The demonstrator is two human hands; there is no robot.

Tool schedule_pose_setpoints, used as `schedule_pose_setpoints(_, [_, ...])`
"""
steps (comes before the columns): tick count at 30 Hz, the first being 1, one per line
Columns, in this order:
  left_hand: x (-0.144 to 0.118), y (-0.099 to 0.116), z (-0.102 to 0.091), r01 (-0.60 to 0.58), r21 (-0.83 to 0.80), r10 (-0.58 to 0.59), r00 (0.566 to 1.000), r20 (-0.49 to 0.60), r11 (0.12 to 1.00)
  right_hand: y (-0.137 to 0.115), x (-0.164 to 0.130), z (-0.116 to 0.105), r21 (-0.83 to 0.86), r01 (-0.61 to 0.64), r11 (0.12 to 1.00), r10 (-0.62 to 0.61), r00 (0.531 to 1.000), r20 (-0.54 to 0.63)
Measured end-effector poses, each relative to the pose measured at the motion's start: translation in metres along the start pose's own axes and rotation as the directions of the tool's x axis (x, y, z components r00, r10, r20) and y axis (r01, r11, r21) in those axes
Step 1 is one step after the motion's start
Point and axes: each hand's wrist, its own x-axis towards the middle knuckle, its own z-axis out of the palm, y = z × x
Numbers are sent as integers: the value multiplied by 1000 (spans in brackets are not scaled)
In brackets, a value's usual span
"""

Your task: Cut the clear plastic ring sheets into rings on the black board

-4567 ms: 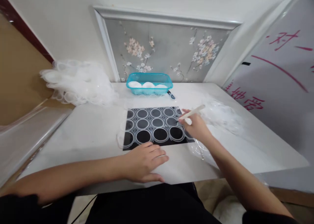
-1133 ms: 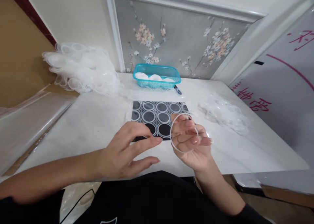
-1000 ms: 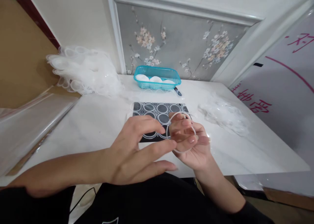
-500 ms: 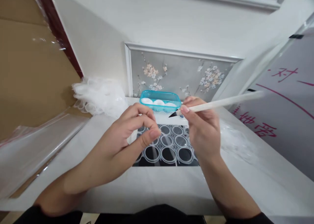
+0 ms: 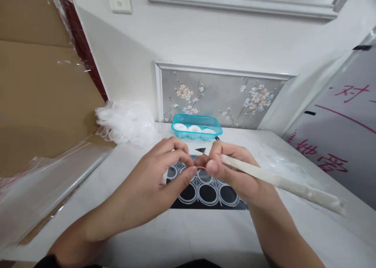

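My left hand point(image 5: 164, 174) is closed in a pinch over the black sheet, its thumb and fingertips at the edge of a thin clear ring point(image 5: 202, 167). My right hand point(image 5: 235, 166) grips a long whitish stick-like tool point(image 5: 264, 175) with a dark pointed tip; its kind is not clear. Its tip points left, and its back end slants down to the right. The right fingertips also meet the clear ring, close to the left thumb. Beneath both hands lies the black sheet point(image 5: 190, 204) with rows of pale circles, partly covered by them.
A blue plastic basket point(image 5: 196, 121) holding white rounded pieces stands against the wall. Left of it is a heap of white rings point(image 5: 126, 121). Clear plastic point(image 5: 284, 170) lies on the right, beside a whiteboard point(image 5: 346, 115). Cardboard point(image 5: 44, 92) and plastic bags point(image 5: 64, 186) occupy the left.
My right hand has come down and left to meet the left hand, and the tool's back end has swung downward. The left fingers have closed at the ring. The view has shifted slightly.
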Motion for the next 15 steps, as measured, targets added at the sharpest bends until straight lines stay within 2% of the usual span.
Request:
schedule_pose_setpoints(3, [2,-3,-2,21,-58,-20,1000,25,998,-2,-2,2,68,-66,995,66,998,5])
schedule_pose_setpoints(6, [5,-6,-6,65,-186,-41,991,131,980,-1,-3,2,90,-49,995,53,998,-41])
schedule_pose_setpoints(11, [10,-7,-15,226,-435,-78,940,332,872,1,-4,0,129,-6,992,13,998,-55])
schedule_pose_setpoints(15, [10,-6,-19,290,-507,-97,923,372,812,1,-4,-1,172,7,985,1,999,-48])
